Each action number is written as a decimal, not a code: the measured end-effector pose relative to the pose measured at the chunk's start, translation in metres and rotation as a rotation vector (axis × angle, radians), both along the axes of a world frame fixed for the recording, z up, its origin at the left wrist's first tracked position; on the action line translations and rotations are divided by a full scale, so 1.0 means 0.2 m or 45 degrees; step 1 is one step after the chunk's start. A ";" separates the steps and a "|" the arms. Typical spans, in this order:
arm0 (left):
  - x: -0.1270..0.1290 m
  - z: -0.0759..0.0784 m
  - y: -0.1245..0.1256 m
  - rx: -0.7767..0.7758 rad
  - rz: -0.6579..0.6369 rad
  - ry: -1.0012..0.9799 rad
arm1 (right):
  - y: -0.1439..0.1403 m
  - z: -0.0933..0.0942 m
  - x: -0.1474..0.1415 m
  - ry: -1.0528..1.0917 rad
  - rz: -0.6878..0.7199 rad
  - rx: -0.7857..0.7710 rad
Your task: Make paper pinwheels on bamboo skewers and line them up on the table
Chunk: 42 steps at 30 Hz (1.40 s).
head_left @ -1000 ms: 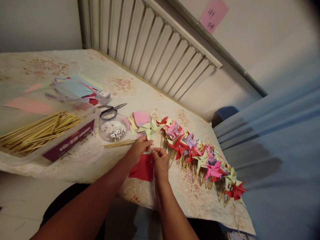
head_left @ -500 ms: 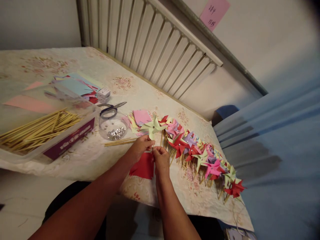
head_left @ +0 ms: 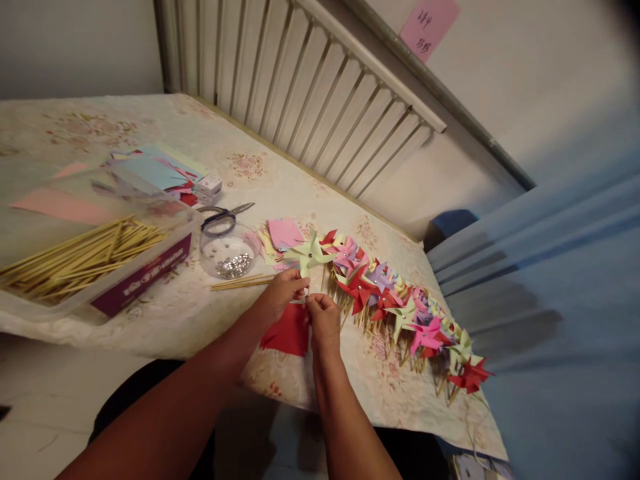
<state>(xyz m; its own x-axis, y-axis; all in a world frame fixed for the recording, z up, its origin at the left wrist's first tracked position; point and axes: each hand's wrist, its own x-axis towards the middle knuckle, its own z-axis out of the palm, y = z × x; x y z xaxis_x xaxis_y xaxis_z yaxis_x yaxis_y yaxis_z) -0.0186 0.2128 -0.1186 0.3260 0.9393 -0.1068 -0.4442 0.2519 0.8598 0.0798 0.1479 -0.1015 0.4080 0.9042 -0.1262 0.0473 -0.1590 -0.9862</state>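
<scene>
Pinwheel, pale green, sits just above our hands, over the red sheet. Left hand and right hand both pinch its stick, fingertips nearly touching. Row of pinwheels lies right of them. Risk, we judge: uneven pinching could bend the stick or tear the paper.

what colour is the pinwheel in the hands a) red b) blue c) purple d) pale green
d: the pinwheel pinched between the left hand and right hand is pale green; the red sheet lies flat beneath them.
</scene>
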 end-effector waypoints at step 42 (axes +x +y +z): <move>-0.08 0.11 0.03 -0.211 0.225 -0.316 | -0.15 0.07 0.05 0.255 0.014 -0.011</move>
<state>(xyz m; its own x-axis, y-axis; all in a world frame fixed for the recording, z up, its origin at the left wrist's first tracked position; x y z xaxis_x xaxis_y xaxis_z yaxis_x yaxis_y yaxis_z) -0.0341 0.2185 -0.0975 0.1948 0.9601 -0.2004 -0.6838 0.2795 0.6740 0.0890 0.1184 -0.0877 0.3643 0.9070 -0.2113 -0.1476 -0.1678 -0.9747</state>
